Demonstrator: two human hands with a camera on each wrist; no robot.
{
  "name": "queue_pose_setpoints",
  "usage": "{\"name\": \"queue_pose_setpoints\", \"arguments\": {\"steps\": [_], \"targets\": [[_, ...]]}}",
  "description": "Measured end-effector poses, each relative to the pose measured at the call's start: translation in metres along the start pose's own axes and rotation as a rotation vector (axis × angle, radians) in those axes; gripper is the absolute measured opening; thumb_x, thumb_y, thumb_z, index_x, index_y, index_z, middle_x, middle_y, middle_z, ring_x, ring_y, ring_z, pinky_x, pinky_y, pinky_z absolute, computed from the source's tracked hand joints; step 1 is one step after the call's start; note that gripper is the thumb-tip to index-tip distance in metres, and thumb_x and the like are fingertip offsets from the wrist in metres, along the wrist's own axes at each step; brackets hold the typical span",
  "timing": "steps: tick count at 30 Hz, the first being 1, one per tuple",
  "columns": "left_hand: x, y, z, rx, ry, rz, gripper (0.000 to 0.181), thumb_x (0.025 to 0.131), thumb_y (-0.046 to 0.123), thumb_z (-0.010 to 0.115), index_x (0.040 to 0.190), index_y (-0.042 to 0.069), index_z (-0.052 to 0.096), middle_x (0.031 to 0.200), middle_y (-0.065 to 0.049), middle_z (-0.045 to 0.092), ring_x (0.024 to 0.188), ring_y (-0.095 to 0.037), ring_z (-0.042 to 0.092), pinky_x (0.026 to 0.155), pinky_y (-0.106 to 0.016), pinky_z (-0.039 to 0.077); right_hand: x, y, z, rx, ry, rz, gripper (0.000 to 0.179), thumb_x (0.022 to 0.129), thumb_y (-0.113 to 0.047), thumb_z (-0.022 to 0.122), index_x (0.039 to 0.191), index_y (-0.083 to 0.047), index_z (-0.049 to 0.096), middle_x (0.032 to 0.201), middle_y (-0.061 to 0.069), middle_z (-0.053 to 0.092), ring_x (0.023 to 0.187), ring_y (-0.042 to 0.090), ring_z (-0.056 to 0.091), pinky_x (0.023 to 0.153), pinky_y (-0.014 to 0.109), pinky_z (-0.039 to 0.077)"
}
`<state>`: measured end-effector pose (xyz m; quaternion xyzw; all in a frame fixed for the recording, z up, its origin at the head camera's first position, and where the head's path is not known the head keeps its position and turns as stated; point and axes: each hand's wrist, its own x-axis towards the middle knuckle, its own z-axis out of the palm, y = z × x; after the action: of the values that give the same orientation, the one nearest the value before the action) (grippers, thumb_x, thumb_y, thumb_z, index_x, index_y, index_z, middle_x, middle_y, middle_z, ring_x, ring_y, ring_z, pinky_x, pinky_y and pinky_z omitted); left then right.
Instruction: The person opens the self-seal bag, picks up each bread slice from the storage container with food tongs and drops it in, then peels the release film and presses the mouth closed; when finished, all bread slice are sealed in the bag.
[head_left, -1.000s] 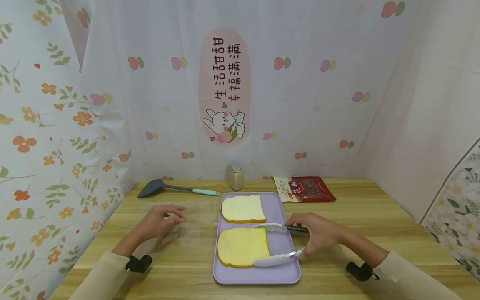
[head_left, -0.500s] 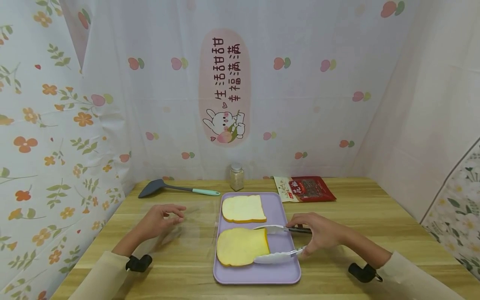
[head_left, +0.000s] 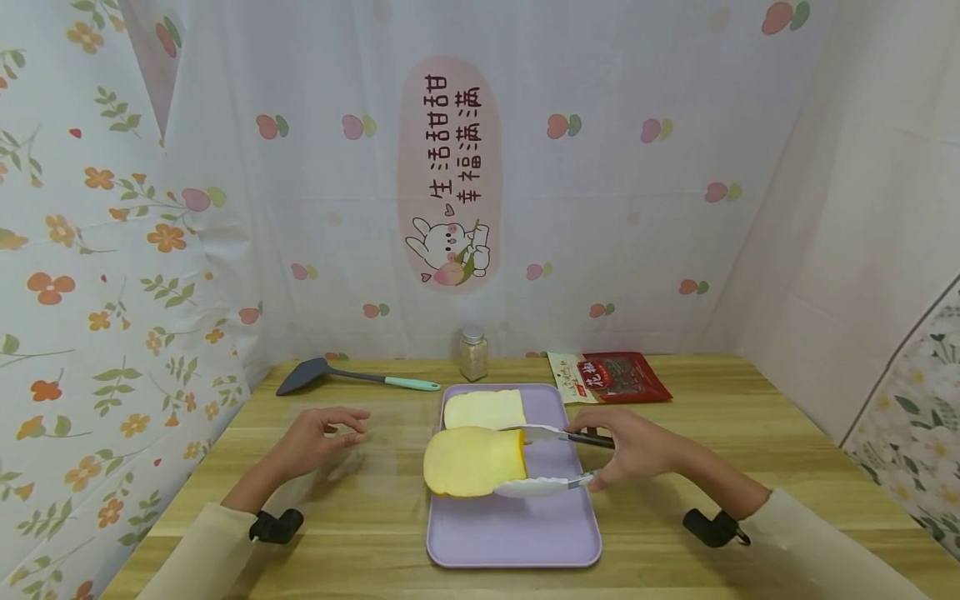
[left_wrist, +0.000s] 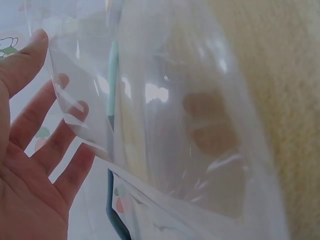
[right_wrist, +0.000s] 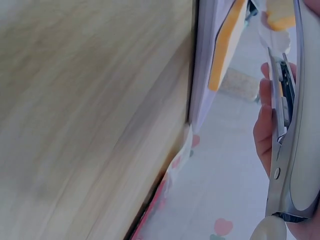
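A thick slice of toast bread [head_left: 472, 462] is held above the lavender tray [head_left: 517, 533], its rounded end reaching just past the left rim. It is gripped at its straight end, by opposite edges, between the white scalloped tips of a pair of metal tongs [head_left: 534, 487]. The tongs are held by the curled fingers of the right hand [head_left: 633, 446]. The slice is judged to be light, soft and springy (it may be imitation bread), so it could be dented or could sag; a moderate squeeze on both crust edges, nearer the middle, would balance it better. A second slice [head_left: 483, 410], partly covered from view, is lying at the tray's far end; whether the two touch cannot be told.

On the left, a slippery, limp clear plastic bag [left_wrist: 165, 100] is touched by the left hand [head_left: 318, 442], whose fingers are spread and nearly straight at its edge.

Farther back, 花椒 can be read on the red packet [head_left: 618, 377]; its smaller print cannot. No writing can be made out on the glass jar [head_left: 473, 358] or the spatula [head_left: 360, 377]. On the curtain [head_left: 622, 208], 幸福满满 is printed sideways above a rabbit.
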<state>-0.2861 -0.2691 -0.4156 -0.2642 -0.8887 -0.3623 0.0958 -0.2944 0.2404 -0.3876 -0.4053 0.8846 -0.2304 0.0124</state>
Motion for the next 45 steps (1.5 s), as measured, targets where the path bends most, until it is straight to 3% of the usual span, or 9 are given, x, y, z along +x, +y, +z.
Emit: {"name": "queue_pose_setpoints", "arguments": {"steps": [10, 16, 25, 37, 45], "targets": [[-0.002, 0.001, 0.001, -0.026, 0.014, 0.007, 0.007, 0.09, 0.011, 0.073, 0.096, 0.01, 0.076, 0.123, -0.012, 0.069, 0.109, -0.032, 0.066, 0.077, -0.04, 0.055, 0.023, -0.006, 0.007, 0.028, -0.025, 0.043, 0.073, 0.071, -0.047, 0.087, 0.13, -0.012, 0.062, 0.13, 0.0, 0.061, 0.12, 0.026, 0.056, 0.098, 0.056, 0.046], [-0.002, 0.002, 0.001, -0.059, 0.021, 0.007, 0.007, 0.09, 0.01, 0.073, 0.096, 0.009, 0.076, 0.123, -0.014, 0.068, 0.11, -0.033, 0.065, 0.078, -0.037, 0.056, 0.04, -0.013, 0.012, 0.023, -0.045, 0.062, 0.076, 0.069, -0.046, 0.088, 0.131, -0.011, 0.062, 0.129, 0.0, 0.061, 0.121, 0.026, 0.055, 0.098, 0.053, 0.045], [0.0, -0.005, 0.004, -0.162, 0.026, 0.012, 0.008, 0.089, 0.003, 0.071, 0.097, 0.001, 0.075, 0.124, -0.02, 0.066, 0.104, -0.008, 0.067, 0.077, -0.028, 0.056, 0.066, -0.025, 0.021, 0.02, -0.062, 0.05, 0.075, 0.068, -0.042, 0.089, 0.131, -0.011, 0.062, 0.123, -0.003, 0.062, 0.115, 0.019, 0.056, 0.096, 0.045, 0.047], [0.001, -0.008, 0.006, -0.159, 0.036, 0.018, 0.008, 0.09, 0.007, 0.072, 0.096, 0.006, 0.076, 0.124, -0.017, 0.067, 0.109, -0.033, 0.066, 0.078, -0.028, 0.056, 0.094, -0.033, 0.031, -0.023, -0.071, 0.009, 0.077, 0.067, -0.048, 0.088, 0.13, -0.013, 0.063, 0.113, -0.007, 0.061, 0.102, 0.011, 0.055, 0.086, 0.034, 0.047], [0.001, -0.006, 0.007, -0.155, 0.043, -0.003, 0.007, 0.09, 0.011, 0.073, 0.095, 0.009, 0.076, 0.125, -0.016, 0.067, 0.11, -0.023, 0.066, 0.079, -0.028, 0.056, 0.11, -0.038, 0.04, -0.048, -0.086, -0.02, 0.078, 0.065, -0.049, 0.089, 0.128, -0.011, 0.064, 0.113, -0.006, 0.061, 0.102, 0.011, 0.055, 0.089, 0.033, 0.046]]}}
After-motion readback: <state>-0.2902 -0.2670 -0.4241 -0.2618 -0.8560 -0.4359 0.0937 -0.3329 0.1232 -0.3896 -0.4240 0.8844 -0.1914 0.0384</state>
